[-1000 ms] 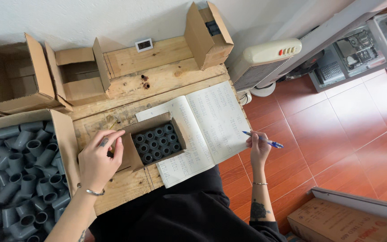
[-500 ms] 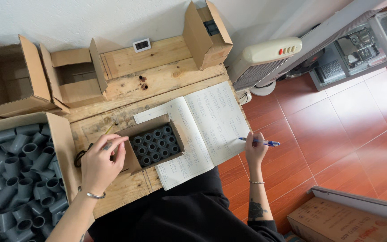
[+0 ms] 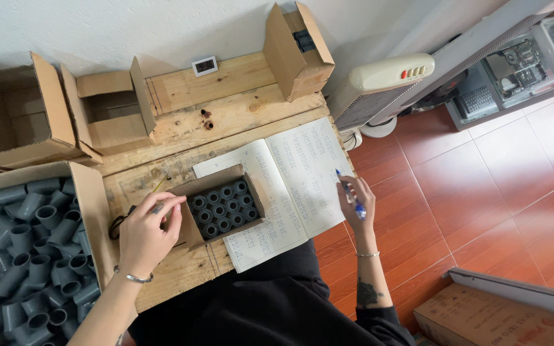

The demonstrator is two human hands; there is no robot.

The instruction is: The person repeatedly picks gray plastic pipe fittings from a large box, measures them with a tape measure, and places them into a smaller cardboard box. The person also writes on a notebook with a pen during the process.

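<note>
On the rough wooden-plank tabletop point(image 3: 238, 112) sits a small open brown cardboard box point(image 3: 222, 205) packed with short dark grey plastic pipe couplings standing on end in tidy rows, partly overlapping the left page of an open ruled ledger book point(image 3: 302, 173) covered in handwritten entries. The left hand point(image 3: 145, 234) rests at the box's left flap, fingers loosely curled, thumb and forefinger pinched around a small grey object at the flap's edge; what exactly it is I cannot tell. The right hand point(image 3: 357, 202) is closed around a blue ballpoint pen point(image 3: 349, 192), tip aimed at the ledger's right page, just beside its outer edge. To the far left a large cardboard carton point(image 3: 91, 198) holds a loose heap of grey plastic elbow and tee fittings point(image 3: 20, 256). Two empty open cardboard boxes point(image 3: 65, 112) stand near the wall, and another folded-open cardboard box point(image 3: 299, 48) stands at the back right corner.

By my reading, the small box looks filled and the work stands at the recording step: pen poised over the book. Bringing the tip down onto the right line calls for a steady wrist, while the left hand keeps the box from sliding
</note>
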